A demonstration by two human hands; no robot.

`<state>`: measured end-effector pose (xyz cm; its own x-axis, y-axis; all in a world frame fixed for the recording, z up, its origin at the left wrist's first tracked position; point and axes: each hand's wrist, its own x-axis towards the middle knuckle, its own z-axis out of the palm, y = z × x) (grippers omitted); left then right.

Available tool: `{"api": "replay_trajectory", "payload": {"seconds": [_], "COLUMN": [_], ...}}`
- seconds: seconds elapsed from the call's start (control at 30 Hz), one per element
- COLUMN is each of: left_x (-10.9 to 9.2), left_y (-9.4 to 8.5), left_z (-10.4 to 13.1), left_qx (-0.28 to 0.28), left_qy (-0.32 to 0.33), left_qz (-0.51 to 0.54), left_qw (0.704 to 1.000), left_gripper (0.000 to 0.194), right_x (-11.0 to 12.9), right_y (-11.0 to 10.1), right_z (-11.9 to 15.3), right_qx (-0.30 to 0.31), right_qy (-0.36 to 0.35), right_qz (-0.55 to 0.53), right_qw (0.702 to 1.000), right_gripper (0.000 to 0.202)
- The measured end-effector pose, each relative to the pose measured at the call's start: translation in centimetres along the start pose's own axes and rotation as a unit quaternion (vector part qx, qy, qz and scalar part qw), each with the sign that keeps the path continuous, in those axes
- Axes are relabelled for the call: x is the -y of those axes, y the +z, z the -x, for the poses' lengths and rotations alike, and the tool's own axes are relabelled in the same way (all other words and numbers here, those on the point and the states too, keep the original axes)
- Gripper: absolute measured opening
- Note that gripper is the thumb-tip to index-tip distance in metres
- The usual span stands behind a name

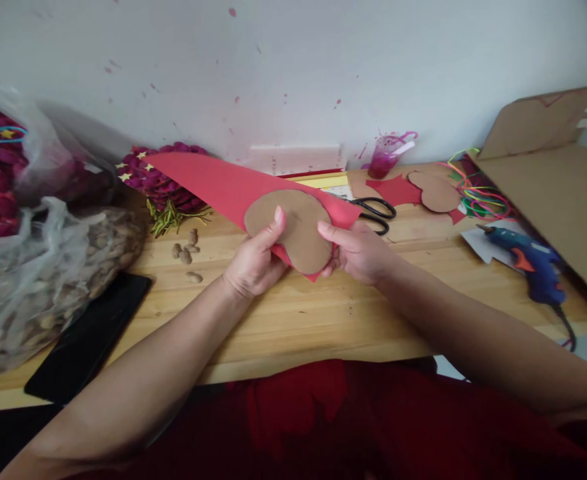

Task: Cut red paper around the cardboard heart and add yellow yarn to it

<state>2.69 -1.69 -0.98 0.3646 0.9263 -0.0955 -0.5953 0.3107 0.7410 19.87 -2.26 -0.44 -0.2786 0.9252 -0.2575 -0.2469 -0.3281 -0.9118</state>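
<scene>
Above the front of the wooden table, both hands hold a brown cardboard heart [296, 230] flat against a sheet of red paper [208, 177]. My left hand [263, 260] grips the left side, its thumb pressed on the cardboard and its fingers hidden underneath. On the right side, my right hand [356, 250] pinches both layers, thumb on top near the heart's edge. The red sheet stretches out to the upper left and shows a pointed corner below the heart. Behind my right hand lie black-handled scissors [379, 208], their blades partly covered.
A blue glue gun [528, 260] lies at the right beside an open cardboard box [558, 207]. Another cardboard heart [440, 192], coloured cords [483, 197] and a cup of purple liquid [387, 157] stand behind. Bagged peanuts [73, 267] and a black phone [90, 340] are left.
</scene>
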Motion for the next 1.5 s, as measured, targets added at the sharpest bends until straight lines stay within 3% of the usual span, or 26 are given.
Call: {"api": "replay_trajectory", "payload": {"seconds": [0.13, 0.57, 0.77, 1.03, 1.23, 1.5], "left_x": [-0.2, -1.2, -1.9, -2.7, -2.7, -2.7], "left_y": [-0.1, -0.5, -0.3, 0.3, 0.5, 0.1], "left_z": [-0.1, -0.1, 0.2, 1.0, 0.9, 1.2], "left_qx": [-0.037, -0.035, -0.039, -0.073, -0.107, -0.083], "left_qy": [-0.02, -0.046, -0.02, 0.012, 0.029, 0.017], "left_qz": [0.0, -0.069, -0.085, -0.069, -0.018, -0.022], "left_qw": [0.999, 0.996, 0.995, 0.995, 0.994, 0.996], "left_gripper": [0.037, 0.044, 0.042, 0.04, 0.043, 0.044], "right_x": [0.0, 0.5, 0.5, 0.1, 0.3, 1.2], "right_y": [0.1, 0.2, 0.0, -0.7, -0.7, -1.1], "right_z": [0.0, 0.2, 0.1, -0.2, -0.1, -0.5], "right_qx": [-0.014, -0.006, 0.036, 0.104, 0.06, 0.007], "right_qy": [0.004, -0.025, -0.041, -0.066, -0.102, -0.194], "right_qz": [0.005, 0.047, -0.006, 0.014, -0.064, -0.081], "right_qw": [1.0, 0.999, 0.998, 0.992, 0.991, 0.978], "right_gripper": [0.025, 0.028, 0.029, 0.049, 0.047, 0.05]}}
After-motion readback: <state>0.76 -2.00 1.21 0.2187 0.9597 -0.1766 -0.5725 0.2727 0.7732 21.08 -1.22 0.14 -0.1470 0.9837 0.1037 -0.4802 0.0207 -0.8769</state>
